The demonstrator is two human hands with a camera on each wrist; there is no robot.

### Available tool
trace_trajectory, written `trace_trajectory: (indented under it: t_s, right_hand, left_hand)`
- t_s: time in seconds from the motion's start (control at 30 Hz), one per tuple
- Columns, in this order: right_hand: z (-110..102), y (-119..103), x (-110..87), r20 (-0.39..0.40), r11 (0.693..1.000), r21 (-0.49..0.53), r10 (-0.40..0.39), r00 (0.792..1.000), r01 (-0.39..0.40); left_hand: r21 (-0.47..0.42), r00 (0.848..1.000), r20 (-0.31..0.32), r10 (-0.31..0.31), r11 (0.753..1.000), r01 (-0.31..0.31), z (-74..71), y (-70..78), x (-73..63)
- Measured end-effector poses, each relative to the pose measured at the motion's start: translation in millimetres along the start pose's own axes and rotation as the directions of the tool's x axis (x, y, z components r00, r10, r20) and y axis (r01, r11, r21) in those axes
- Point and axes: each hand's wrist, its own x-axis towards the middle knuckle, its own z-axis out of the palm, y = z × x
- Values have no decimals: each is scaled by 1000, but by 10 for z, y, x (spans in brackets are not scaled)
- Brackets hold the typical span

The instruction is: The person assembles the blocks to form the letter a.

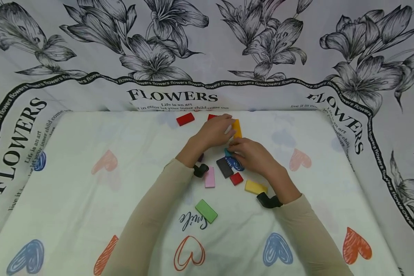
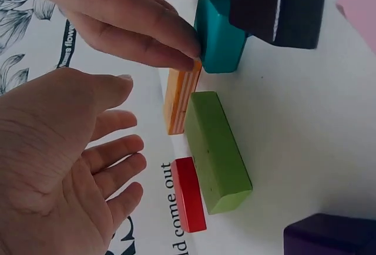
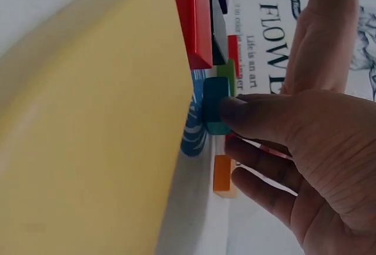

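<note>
My right hand (image 1: pixel 253 155) pinches a teal block (image 3: pixel 216 105) between thumb and fingers, low over the cloth. My left hand (image 1: pixel 214 131) is just beyond it, fingers loosely bent and holding nothing. Beside the left fingers, the left wrist view has a long green block (image 2: pixel 218 152) and a red block (image 2: pixel 189 195). An orange block (image 1: pixel 237 128) stands near both hands' fingertips. A dark grey block (image 1: pixel 224 167) lies right by the teal one. In the head view the left hand covers the farther green block.
Nearer me lie a small red block (image 1: pixel 236 178), a yellow block (image 1: pixel 256 187), a pink block (image 1: pixel 209 177) and a green block (image 1: pixel 206 211). Another red block (image 1: pixel 185 119) is at the far edge. A dark purple block (image 2: pixel 323 236) shows in the left wrist view.
</note>
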Motion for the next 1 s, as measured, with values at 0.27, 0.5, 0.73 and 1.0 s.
trace_trajectory:
  t_s: [0.27,0.5,0.73,1.0]
  right_hand:
    - [173,-32,-56,43,996,74,36,998,-39]
    - [90,51,-74,46,991,83,103,994,-106]
    - [-12,139,-45,36,993,50,109,993,-111]
    - [-80,180,-11,21,992,15,126,992,-126]
  left_hand:
    - [-25,990,138,-7,1000,10,196,26,-29]
    - [39,993,115,-14,999,9,244,65,-12]
    - [73,993,117,-2,997,-6,193,53,58]
    - [34,990,138,18,999,-23,153,43,142]
